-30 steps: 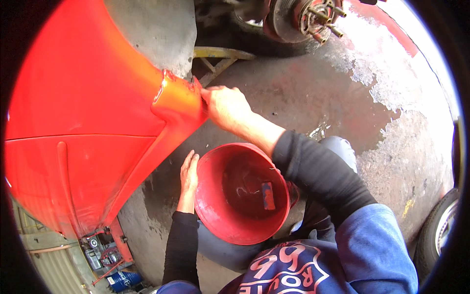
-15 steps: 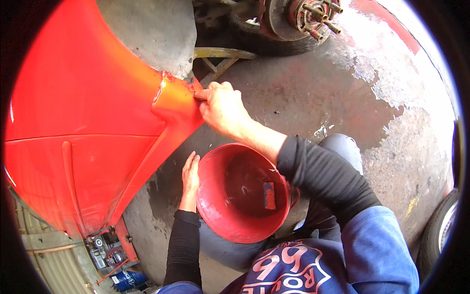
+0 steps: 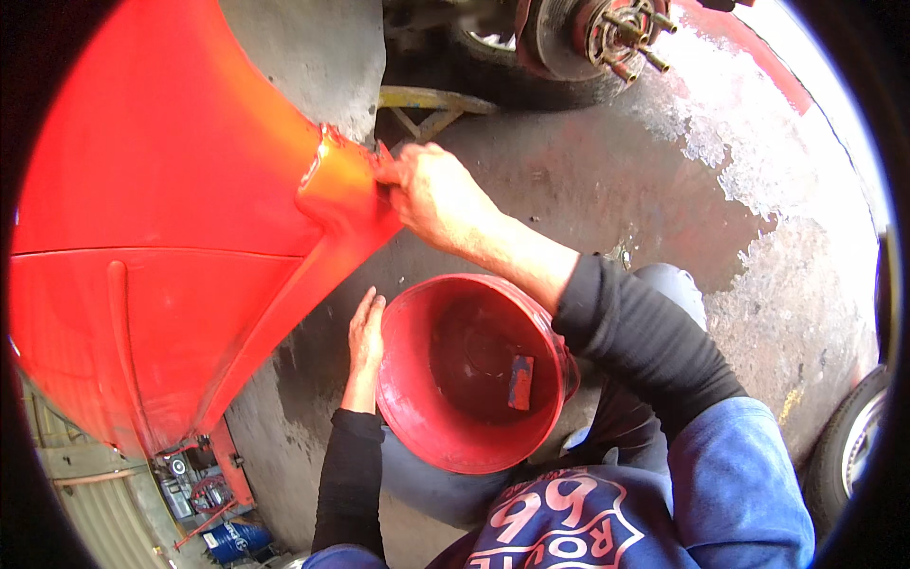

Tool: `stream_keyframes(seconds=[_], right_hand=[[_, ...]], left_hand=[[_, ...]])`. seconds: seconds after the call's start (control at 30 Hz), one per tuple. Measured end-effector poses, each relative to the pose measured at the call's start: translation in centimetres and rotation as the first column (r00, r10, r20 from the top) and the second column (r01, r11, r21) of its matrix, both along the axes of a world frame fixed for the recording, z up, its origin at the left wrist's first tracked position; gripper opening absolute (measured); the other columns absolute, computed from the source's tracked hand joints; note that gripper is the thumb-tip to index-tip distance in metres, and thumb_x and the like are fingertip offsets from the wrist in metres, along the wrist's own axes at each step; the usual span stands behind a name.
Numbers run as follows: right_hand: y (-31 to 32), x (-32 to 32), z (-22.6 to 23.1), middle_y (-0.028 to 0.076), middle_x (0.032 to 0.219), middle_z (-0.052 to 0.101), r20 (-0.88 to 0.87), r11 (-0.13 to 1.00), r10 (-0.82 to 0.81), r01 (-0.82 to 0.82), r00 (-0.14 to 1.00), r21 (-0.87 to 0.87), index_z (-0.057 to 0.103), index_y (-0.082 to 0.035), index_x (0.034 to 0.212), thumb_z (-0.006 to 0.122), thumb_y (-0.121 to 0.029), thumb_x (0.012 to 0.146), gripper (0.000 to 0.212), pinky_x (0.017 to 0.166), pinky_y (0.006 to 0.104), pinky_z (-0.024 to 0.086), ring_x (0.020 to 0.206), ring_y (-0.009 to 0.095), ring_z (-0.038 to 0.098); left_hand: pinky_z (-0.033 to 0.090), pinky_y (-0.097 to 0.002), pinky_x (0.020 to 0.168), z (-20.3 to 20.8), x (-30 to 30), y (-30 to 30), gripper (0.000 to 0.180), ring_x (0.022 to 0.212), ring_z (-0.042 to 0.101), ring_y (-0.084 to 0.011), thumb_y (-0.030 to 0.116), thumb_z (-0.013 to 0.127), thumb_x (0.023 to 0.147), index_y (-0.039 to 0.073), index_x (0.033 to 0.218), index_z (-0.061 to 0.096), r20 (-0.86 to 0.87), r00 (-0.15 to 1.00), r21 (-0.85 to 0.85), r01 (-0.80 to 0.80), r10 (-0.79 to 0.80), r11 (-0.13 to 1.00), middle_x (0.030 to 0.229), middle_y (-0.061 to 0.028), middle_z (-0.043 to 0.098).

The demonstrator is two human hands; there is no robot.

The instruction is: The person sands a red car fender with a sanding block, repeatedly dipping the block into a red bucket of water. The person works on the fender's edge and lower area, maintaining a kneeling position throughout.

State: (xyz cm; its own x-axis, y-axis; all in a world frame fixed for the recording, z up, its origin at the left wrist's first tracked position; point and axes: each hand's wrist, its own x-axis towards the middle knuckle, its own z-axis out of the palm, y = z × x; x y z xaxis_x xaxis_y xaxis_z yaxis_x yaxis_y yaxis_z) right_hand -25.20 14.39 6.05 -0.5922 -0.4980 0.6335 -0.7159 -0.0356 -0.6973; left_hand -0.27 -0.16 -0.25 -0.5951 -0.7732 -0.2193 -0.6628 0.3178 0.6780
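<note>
A glossy red car body panel (image 3: 180,180) fills the left side, with a lighter orange patch near its lower corner. At that corner my right hand (image 3: 436,194) is closed, its fingers curled at the panel's edge; whatever they may hold is hidden and slightly blurred. Over my lap sits a tilted red bucket (image 3: 406,389), its mouth toward me. Inside lies a small blue-and-red block (image 3: 520,382). My left hand (image 3: 366,332) rests flat along the bucket's left outer side, fingers stretched out.
A bare wheel hub with studs (image 3: 616,38) stands at the top, above a dark tyre and a yellowish metal stand (image 3: 431,99). Another wheel (image 3: 853,441) is at the right edge. Lower left are a blue can (image 3: 234,541) and machine parts (image 3: 185,484).
My right hand has shifted slightly right along with the panel corner in view, and its fingers have changed position at the edge. My left hand stays against the bucket.
</note>
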Motion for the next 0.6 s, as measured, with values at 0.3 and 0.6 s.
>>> stream_keyframes(seconds=[0.3,0.6], right_hand=[[-0.4,-2.9,-1.9,0.024,0.099,0.066,0.311,0.984,0.006,-0.061,0.95,0.168,0.071,-0.003,0.098,0.057,-0.009,0.083,0.022,0.081,0.0462,0.055,0.092,0.04,0.067],[-0.3,-0.5,-0.9,0.02,0.101,0.063,0.305,0.983,0.065,-0.115,0.95,0.146,0.072,-0.005,0.104,0.057,-0.007,0.079,0.029,0.089,0.0402,0.051,0.098,0.034,0.062]], left_hand=[[0.031,-0.034,0.112,-0.4,0.6,-0.5,0.057,0.135,0.044,-0.0266,0.036,0.053,0.097,-0.002,0.139,0.049,0.008,1.0,0.003,-0.001,0.001,1.0,0.143,-0.0188,0.05],[0.031,-0.0345,0.112,0.0,0.0,-0.2,0.058,0.136,0.044,-0.0275,0.037,0.054,0.096,-0.001,0.14,0.049,0.028,0.999,-0.001,0.018,-0.018,1.0,0.145,-0.0185,0.048]])
